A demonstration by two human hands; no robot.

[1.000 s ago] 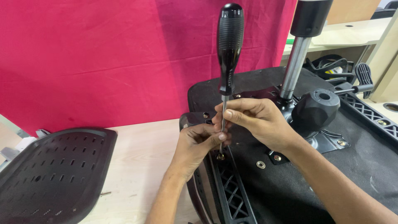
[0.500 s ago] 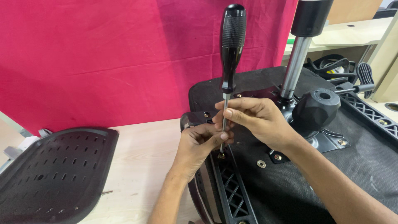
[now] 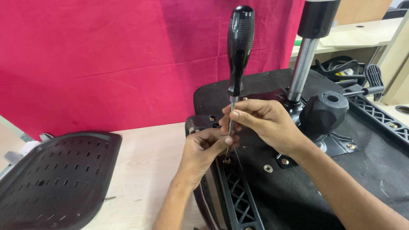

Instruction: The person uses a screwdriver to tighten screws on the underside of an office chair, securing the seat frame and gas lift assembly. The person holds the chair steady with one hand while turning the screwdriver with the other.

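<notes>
A long screwdriver with a black ribbed handle (image 3: 240, 47) stands upright, its tip on a screw (image 3: 227, 160) in the black ribbed bracket (image 3: 237, 196) of an upturned chair seat (image 3: 298, 187). My right hand (image 3: 266, 123) pinches the metal shaft just below the handle. My left hand (image 3: 204, 151) holds the lower shaft between thumb and fingers, close above the screw.
The chair's gas cylinder (image 3: 303, 64) rises behind my right hand, beside a round black knob (image 3: 326, 110). A perforated black chair back (image 3: 51, 179) lies at the left on the light wooden table (image 3: 145, 170). A red cloth (image 3: 106, 55) hangs behind. A loose screw (image 3: 110, 198) lies by the chair back.
The screwdriver handle has shifted slightly and stands a little more upright. Both hands keep their hold on the shaft.
</notes>
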